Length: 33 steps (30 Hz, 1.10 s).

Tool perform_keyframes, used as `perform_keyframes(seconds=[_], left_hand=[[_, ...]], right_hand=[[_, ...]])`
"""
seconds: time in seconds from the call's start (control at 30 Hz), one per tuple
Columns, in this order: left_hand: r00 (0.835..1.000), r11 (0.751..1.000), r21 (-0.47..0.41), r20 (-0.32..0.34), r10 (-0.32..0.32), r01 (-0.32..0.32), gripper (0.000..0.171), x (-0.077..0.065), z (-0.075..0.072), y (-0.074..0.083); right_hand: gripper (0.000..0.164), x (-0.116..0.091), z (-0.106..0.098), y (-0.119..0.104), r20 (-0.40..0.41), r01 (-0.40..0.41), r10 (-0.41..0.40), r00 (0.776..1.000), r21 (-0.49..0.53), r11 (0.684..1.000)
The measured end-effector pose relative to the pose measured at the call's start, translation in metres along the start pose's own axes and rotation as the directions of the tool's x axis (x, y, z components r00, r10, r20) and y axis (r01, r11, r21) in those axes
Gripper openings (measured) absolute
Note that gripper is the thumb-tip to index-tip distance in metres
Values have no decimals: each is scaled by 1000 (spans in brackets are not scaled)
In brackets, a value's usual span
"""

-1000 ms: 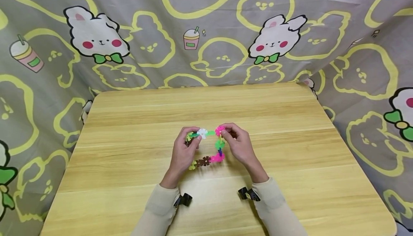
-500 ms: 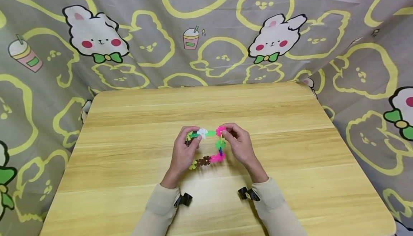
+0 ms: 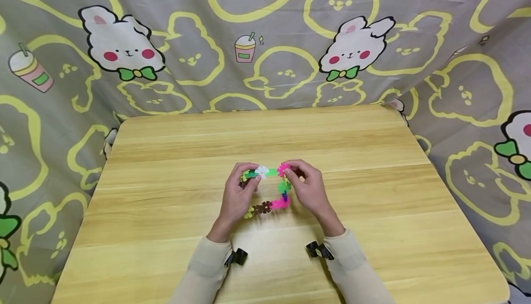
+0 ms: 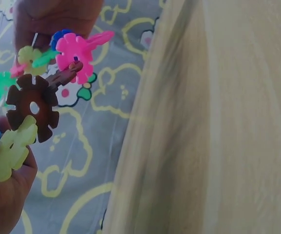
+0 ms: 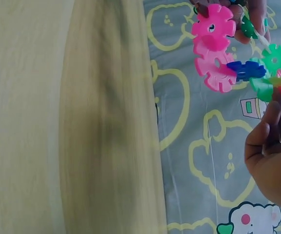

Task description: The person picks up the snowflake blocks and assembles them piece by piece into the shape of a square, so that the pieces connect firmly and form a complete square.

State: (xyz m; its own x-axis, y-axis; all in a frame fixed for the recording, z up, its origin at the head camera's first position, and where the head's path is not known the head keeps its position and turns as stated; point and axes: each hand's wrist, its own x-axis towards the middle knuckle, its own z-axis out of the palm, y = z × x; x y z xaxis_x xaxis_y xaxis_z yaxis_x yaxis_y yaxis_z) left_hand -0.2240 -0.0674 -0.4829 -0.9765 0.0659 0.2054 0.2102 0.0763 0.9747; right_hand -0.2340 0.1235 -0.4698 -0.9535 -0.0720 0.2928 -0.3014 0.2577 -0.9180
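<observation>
A chain of notched plastic snowflake discs (image 3: 265, 207) is held up above the table, bent into a rough rectangle. My left hand (image 3: 239, 193) pinches the chain near the white disc (image 3: 262, 172) at its far left. At the far right corner, my right hand (image 3: 309, 186) pinches the pink disc (image 3: 283, 169). Green and blue discs run down the right side to a pink pair. A brown disc (image 4: 33, 108) and a pale yellow disc (image 4: 13, 148) show large in the left wrist view. The right wrist view shows a blue disc (image 5: 247, 70) joined to a pink one. My left hand hides part of the left side.
A light wood table (image 3: 166, 156) with rounded corners lies beneath my hands. Grey curtains (image 3: 215, 78) with rabbit prints hang behind it and at both sides. A black camera mount (image 3: 236, 258) sits on the left wrist, another (image 3: 320, 250) on the right.
Both hands keep their grips on the chain. The white disc and the right side of the chain have shifted very slightly to the right.
</observation>
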Motion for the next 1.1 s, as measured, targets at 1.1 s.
perform_keyframes(seconds=[1.1], left_hand=[[921,894,381,203,-331,237,76,13,-15,-18]], right_hand=[[21,16,2,33,22,-359,370,929,-193,913]])
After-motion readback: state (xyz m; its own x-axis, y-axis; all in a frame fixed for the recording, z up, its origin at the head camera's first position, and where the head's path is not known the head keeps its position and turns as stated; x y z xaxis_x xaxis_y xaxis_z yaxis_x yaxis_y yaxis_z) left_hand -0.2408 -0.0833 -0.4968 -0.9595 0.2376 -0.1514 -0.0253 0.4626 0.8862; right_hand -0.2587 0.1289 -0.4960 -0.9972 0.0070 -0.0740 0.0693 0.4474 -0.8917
